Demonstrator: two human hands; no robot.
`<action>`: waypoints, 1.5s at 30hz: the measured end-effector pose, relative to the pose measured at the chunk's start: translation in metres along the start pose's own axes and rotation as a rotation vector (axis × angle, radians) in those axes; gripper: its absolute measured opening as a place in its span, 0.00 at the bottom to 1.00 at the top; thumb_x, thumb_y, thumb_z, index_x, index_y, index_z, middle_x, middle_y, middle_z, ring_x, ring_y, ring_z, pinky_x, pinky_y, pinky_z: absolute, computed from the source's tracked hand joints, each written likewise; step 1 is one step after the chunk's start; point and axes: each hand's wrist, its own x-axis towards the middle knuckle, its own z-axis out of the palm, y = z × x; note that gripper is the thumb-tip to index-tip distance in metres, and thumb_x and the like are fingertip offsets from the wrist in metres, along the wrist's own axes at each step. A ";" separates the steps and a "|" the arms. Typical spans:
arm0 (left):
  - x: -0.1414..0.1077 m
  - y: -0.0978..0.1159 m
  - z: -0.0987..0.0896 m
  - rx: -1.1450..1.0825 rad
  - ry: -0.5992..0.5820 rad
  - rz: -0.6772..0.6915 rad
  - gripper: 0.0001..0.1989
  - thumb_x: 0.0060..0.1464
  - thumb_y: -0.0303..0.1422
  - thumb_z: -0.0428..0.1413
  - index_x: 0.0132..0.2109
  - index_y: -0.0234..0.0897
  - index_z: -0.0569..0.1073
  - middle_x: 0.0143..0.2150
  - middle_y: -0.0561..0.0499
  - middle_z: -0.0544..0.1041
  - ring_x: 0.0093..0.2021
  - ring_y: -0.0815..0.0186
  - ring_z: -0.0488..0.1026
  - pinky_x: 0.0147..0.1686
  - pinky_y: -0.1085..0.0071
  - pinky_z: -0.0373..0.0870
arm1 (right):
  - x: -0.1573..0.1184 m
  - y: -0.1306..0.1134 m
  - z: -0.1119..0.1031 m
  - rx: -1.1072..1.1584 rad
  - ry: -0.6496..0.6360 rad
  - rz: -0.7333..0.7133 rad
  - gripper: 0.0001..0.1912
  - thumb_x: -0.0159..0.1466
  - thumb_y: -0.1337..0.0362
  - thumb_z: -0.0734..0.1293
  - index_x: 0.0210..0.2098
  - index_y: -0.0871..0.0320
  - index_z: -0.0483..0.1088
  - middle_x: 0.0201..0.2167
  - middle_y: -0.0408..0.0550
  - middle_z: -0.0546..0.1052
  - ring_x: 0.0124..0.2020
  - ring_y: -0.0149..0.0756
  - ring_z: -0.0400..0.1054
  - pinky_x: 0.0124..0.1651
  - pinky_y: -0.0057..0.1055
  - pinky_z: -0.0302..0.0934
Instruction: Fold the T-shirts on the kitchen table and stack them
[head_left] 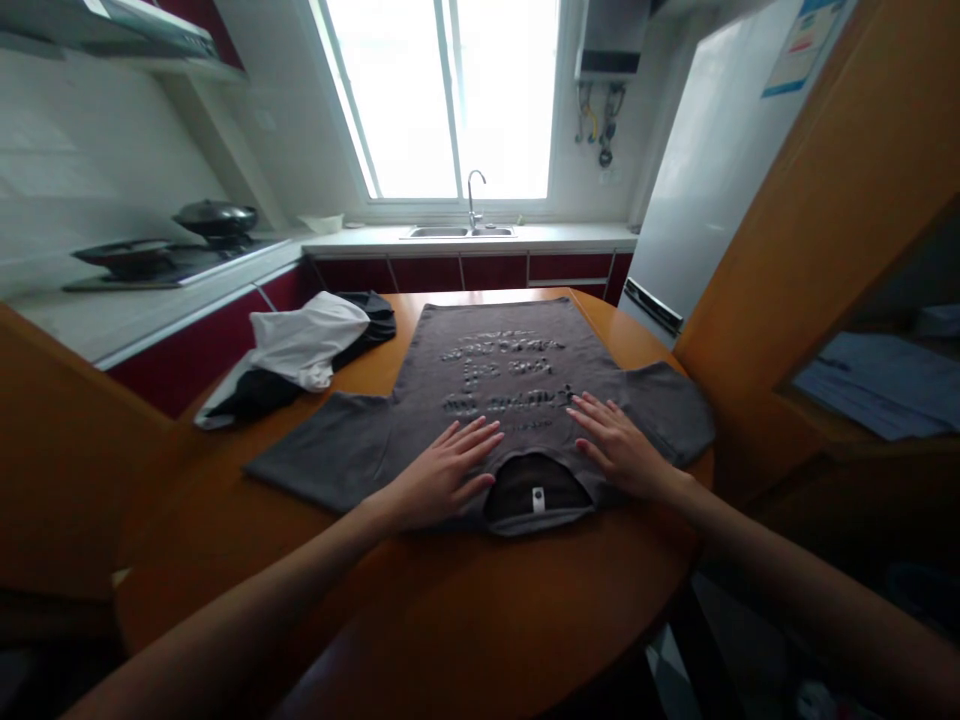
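Note:
A dark grey T-shirt (495, 335) with raised dark lettering lies spread face up, its neckline towards me and both sleeves out to the sides. My left hand (442, 475) rests flat on the shirt to the left of the neck opening, fingers apart. On the other side of the opening, my right hand (619, 445) lies on the fabric with its fingers spread, the fingertips near the end of the lettering. Neither hand grips anything. A small white label shows inside the collar.
The shirt lies on a round-edged wooden table (525, 610). White and black garments (307, 340) are heaped at its back left. Beyond are a sink (442, 232), a stove (180, 265) with pans and a fridge (697, 160). Folded cloth (885, 385) sits on a shelf at right.

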 end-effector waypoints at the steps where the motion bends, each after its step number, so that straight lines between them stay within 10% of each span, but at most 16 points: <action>1: 0.002 0.005 0.003 -0.001 -0.018 0.015 0.32 0.69 0.48 0.44 0.74 0.48 0.47 0.76 0.49 0.48 0.75 0.55 0.42 0.71 0.50 0.42 | 0.002 -0.010 0.003 0.018 -0.025 -0.011 0.30 0.73 0.53 0.55 0.71 0.53 0.54 0.73 0.52 0.53 0.74 0.44 0.39 0.72 0.53 0.39; 9: 0.002 0.021 0.009 -0.059 -0.129 0.025 0.34 0.68 0.52 0.43 0.75 0.52 0.42 0.76 0.51 0.42 0.75 0.55 0.39 0.71 0.49 0.38 | 0.001 -0.032 0.014 0.088 -0.160 0.041 0.33 0.71 0.46 0.55 0.71 0.51 0.55 0.73 0.52 0.51 0.74 0.46 0.40 0.72 0.55 0.37; 19: 0.052 -0.012 0.028 0.025 -0.008 -0.143 0.34 0.68 0.54 0.40 0.73 0.44 0.53 0.75 0.46 0.49 0.75 0.53 0.44 0.70 0.47 0.40 | 0.094 -0.023 0.035 0.026 -0.071 0.292 0.33 0.73 0.49 0.54 0.72 0.57 0.51 0.74 0.57 0.48 0.75 0.47 0.38 0.71 0.57 0.36; 45: 0.047 -0.012 0.037 0.003 0.012 -0.126 0.32 0.68 0.53 0.41 0.72 0.47 0.55 0.75 0.46 0.50 0.75 0.53 0.45 0.70 0.46 0.41 | 0.086 -0.016 0.060 0.001 -0.042 0.284 0.32 0.73 0.49 0.52 0.70 0.58 0.55 0.73 0.59 0.52 0.74 0.48 0.42 0.70 0.56 0.39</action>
